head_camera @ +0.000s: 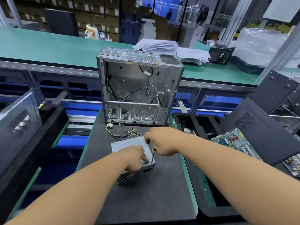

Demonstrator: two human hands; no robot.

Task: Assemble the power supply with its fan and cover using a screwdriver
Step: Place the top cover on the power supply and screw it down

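A grey metal power supply (125, 146) with a mesh front face lies on the dark mat (146, 200), its cover on top. My left hand (135, 157) rests on the cover with a finger pressing near the front right corner. My right hand (162, 141) grips a screwdriver (153, 154) with a yellow and black handle, held upright. The tip sits on the cover's front right corner, beside my left finger. A bundle of yellow and black cables (123, 133) runs from the back of the supply. The fan is not visible.
An open computer case (138, 90) stands upright behind the supply. A black foam tray (199, 125) and a green motherboard (235, 142) lie to the right. A dark case panel (19, 120) stands at the left. Stacks of paper (170, 49) lie on the green bench beyond.
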